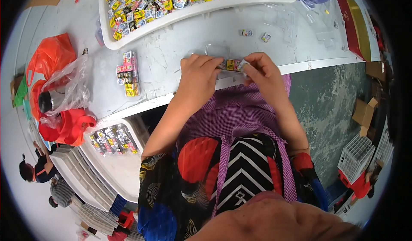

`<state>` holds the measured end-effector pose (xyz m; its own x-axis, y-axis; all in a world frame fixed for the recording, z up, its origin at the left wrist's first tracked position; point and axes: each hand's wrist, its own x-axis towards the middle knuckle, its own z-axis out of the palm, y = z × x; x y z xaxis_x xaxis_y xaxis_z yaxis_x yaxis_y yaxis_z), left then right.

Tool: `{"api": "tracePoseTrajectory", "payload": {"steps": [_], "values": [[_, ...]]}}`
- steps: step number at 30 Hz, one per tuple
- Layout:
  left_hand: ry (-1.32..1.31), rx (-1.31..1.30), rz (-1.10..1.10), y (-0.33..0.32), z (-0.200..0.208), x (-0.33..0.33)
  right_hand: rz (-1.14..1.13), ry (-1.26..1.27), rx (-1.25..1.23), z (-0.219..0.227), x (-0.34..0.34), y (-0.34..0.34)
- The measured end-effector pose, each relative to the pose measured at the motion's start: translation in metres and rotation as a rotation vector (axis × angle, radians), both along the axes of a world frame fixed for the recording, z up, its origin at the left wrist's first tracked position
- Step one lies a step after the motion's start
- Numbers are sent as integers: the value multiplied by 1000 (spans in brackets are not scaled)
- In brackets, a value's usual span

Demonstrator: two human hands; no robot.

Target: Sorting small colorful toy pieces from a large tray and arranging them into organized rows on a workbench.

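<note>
Close to the table's front edge, a short row of small printed blocks (232, 64) in yellow, pink and white lies between my two hands. My left hand (198, 75) has its fingers closed on the row's left end. At the other end, the thumb and fingers of my right hand (265, 74) pinch a whitish block, partly hidden by the fingertips. A clear plastic case (216, 50) sits just behind the row. Two loose blocks, one lying flat (246, 33) and one tilted (266, 37), rest farther back. To the left stands a cluster of similar blocks (128, 74).
A large white tray (197, 12) heaped with small blocks spans the back. Red bags (51, 56) and a dark-lidded bottle (44, 101) stand at left. Below them, a white bin (124, 172) holds packed clear cases (112, 140). A red-and-gold box (352, 24) lies far right.
</note>
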<state>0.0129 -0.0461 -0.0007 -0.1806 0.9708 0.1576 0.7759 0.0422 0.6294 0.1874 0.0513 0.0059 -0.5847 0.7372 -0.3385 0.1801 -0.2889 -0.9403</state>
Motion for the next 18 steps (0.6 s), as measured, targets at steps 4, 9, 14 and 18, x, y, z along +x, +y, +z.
{"api": "tracePoseTrajectory", "payload": {"steps": [4,9,14,18], "values": [[3,-32,-32,-1,2,3,-27,35,-7,-5,-3,-2],[-28,14,-2,2,1,-1,-18,-8,8,-4,-2,2],[91,71,-34,14,5,15,-29,-102,190,-11,-1,-1],[110,108,-69,21,-4,22,-38,-46,244,-16,1,-2]]}}
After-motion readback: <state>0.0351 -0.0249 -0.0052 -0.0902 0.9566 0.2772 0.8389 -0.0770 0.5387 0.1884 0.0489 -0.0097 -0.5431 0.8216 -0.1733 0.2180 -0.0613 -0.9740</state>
